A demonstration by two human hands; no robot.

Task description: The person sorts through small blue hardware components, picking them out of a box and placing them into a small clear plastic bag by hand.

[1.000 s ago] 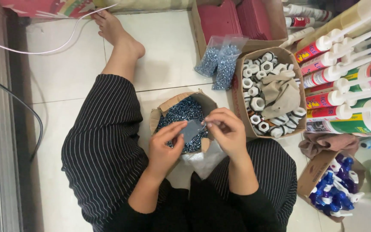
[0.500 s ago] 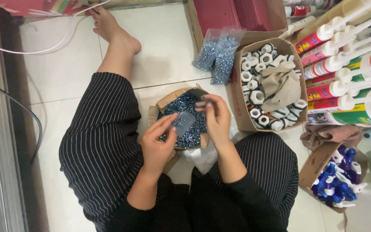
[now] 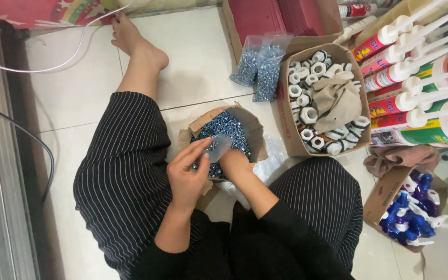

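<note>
I sit on the floor with a torn cardboard box (image 3: 255, 136) of small silver screws (image 3: 225, 127) between my legs. My left hand (image 3: 186, 175) pinches a small clear plastic bag (image 3: 218, 148) by its edge, holding it over the box. My right hand (image 3: 233, 162) is turned down into the screws at the box's near side, its fingers hidden under the bag and among the screws.
Two filled bags of screws (image 3: 259, 63) lean on a red-lined carton. A box of white plastic nuts (image 3: 315, 103) with a beige cloth stands to the right, then rows of sealant tubes (image 3: 405, 83). A box of blue spray heads (image 3: 413, 210) sits lower right. My bare foot (image 3: 133, 39) stretches ahead.
My right hand has dropped from the bag's mouth into the screws in the box. My left hand keeps holding the small bag, now lower over the box.
</note>
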